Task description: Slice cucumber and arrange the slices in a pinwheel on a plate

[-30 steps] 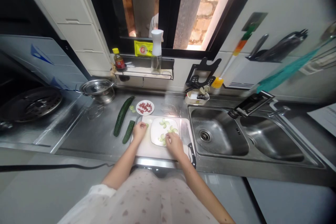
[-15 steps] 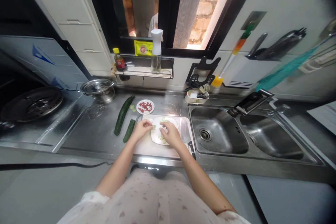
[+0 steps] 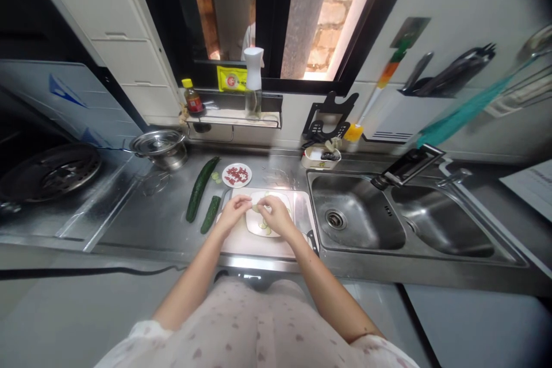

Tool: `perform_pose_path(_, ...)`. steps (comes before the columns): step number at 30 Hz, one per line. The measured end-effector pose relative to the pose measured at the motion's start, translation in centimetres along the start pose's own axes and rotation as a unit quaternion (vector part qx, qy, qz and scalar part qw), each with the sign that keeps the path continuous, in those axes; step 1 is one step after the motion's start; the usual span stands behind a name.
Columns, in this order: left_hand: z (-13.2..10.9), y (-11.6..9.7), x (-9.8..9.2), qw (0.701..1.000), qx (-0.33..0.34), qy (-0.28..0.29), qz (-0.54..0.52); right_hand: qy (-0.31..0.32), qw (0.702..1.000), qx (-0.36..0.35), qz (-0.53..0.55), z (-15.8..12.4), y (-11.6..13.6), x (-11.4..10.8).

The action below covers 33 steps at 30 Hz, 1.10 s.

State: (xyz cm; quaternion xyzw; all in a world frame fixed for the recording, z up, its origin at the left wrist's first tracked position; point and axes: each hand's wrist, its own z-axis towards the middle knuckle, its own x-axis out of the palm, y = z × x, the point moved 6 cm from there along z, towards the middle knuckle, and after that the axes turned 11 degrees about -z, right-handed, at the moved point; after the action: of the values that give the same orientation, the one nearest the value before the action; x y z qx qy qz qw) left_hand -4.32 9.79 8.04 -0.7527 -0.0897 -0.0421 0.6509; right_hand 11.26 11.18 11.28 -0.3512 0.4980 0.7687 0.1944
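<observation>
My left hand (image 3: 234, 211) and my right hand (image 3: 276, 214) meet fingertip to fingertip over a white plate (image 3: 253, 226). Between the fingertips sits a pale cucumber slice (image 3: 256, 207); both hands pinch it. A few more slices lie on the plate, partly hidden by my right hand. The plate rests on a white cutting board (image 3: 259, 247) at the counter's front edge. A cut cucumber piece (image 3: 210, 214) lies just left of the board, and a whole cucumber (image 3: 201, 188) lies beyond it.
A knife (image 3: 302, 215) lies along the board's right side. Behind the board is a small plate of red pieces (image 3: 237, 175). A steel pot (image 3: 161, 147) and the stove (image 3: 47, 169) are to the left. The double sink (image 3: 353, 218) with its tap (image 3: 407, 164) is to the right.
My left hand lifted a slice from the board's left edge toward the plate's far side. My right hand left the plate's near rim and came up to meet it.
</observation>
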Motion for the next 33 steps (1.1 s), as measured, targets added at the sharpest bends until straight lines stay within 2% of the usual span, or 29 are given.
perform_pose_path(3, -0.7, 2.0, 0.1, 0.989, -0.129, -0.028, -0.064, -0.008, 1.0, 0.0, 0.006, 0.0, 0.0, -0.4)
perform_pose_path(6, -1.5, 3.5, 1.0, 0.959, -0.234, -0.002, -0.159, -0.013, 1.0, -0.01, 0.01, 0.0, 0.2, -0.6)
perform_pose_path(8, -1.8, 3.9, 1.6, 0.934, -0.283, 0.017, -0.217, -0.012, 1.0, -0.013, 0.01, 0.0, 0.3, -0.7)
perform_pose_path(11, -2.0, 4.0, 2.3, 0.911, -0.317, 0.037, -0.26, -0.009, 1.0, -0.018, 0.006, -0.1, 0.5, -0.6)
perform_pose_path(13, -1.9, 3.8, 2.5, 0.911, -0.314, 0.046, -0.264, -0.006, 1.0, -0.029, 0.003, -0.1, 0.6, -0.6)
perform_pose_path(16, -1.5, 3.1, 2.4, 0.928, -0.267, 0.049, -0.255, -0.003, 0.999, -0.047, -0.007, -0.2, 0.7, -0.7)
perform_pose_path(23, -0.6, 1.5, 1.1, 0.974, -0.144, 0.001, -0.174, -0.011, 0.999, -0.047, -0.009, -0.4, 0.5, -0.7)
perform_pose_path(28, -0.1, 0.9, 0.7, 0.986, -0.118, 0.003, -0.115, -0.009, 1.0, -0.024, -0.005, -0.5, 0.1, -0.5)
perform_pose_path(33, 0.2, 0.5, 0.8, 0.99, -0.102, 0.007, -0.102, -0.009, 1.0, -0.005, -0.005, -0.3, -0.4, -0.2)
